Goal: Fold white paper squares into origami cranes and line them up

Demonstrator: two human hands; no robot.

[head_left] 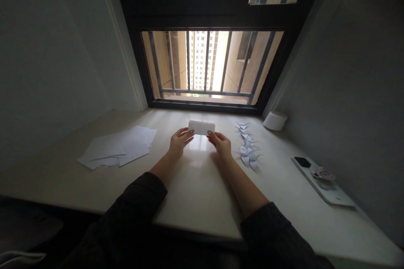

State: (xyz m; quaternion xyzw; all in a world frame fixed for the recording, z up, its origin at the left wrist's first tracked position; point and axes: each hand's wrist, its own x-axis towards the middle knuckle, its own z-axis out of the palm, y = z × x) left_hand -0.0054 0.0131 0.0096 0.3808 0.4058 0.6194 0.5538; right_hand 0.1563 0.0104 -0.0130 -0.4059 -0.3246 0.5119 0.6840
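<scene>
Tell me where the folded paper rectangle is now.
In the head view, the folded paper rectangle is near the centre, held between the left hand and right hand, with loose sheets to its left and paper cranes to its right.

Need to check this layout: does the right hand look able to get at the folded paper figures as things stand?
Probably yes: nothing visible stands between the right hand and the folded paper figures, though it would likely have to release the held paper first.

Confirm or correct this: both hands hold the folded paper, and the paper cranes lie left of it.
Not quite: the head view shows the paper cranes right of the folded paper, which the left hand and right hand hold.
</scene>
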